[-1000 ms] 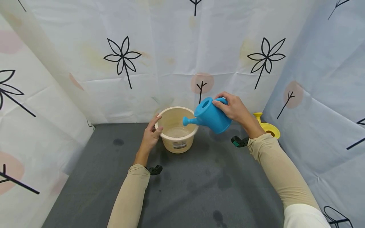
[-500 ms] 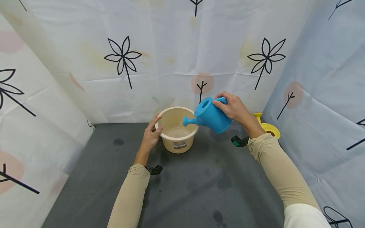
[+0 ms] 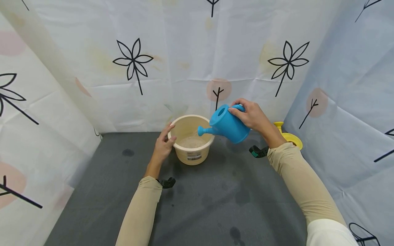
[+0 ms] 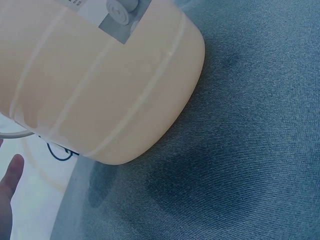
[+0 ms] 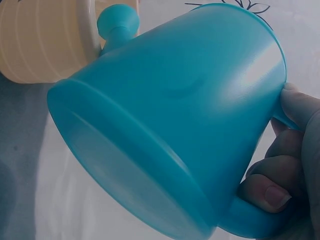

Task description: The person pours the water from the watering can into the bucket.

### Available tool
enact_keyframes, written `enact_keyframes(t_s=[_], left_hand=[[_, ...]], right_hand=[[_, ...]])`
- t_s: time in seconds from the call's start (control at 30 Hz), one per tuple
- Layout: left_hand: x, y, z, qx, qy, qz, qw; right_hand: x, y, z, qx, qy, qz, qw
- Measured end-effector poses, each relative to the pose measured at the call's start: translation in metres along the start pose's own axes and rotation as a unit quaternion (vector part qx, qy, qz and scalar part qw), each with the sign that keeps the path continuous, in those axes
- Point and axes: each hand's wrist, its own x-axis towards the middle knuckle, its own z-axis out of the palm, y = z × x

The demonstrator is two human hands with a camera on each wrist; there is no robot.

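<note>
My right hand grips the handle of a blue watering can, its fingers curled through the handle in the right wrist view. The can is tilted, its spout over the right side of a cream plastic basin. Faint streaks of water fall from the spout, and rippled water lies in the basin. My left hand rests at the basin's left rim, thumb and fingers spread apart. In the left wrist view one extended finger shows beside the basin wall.
A yellow watering can lies on the far right, partly hidden behind my right forearm. Dark wet spots mark the grey tabletop. Patterned white cloth hangs behind and on both sides.
Both hands, the basin and the blue watering can stay nearly still. The falling water and ripples in the basin shift slightly.
</note>
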Motion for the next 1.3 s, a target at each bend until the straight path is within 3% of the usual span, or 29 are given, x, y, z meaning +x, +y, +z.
enact_keyframes(t_s=[0.47,0.77,1.3], left_hand=[[0.001,0.000,0.002,-0.004,-0.001,0.001,1.0000],[0.013,-0.035,0.006,-0.002,0.021,0.020,0.9996],[0.013,-0.044,0.006,0.003,0.036,0.023,0.9991]], right_hand=[[-0.001,0.000,-0.002,0.001,-0.002,0.000,1.000],[-0.002,0.000,-0.003,0.001,0.000,0.006,1.000],[-0.002,-0.002,-0.002,-0.008,-0.001,0.001,1.000]])
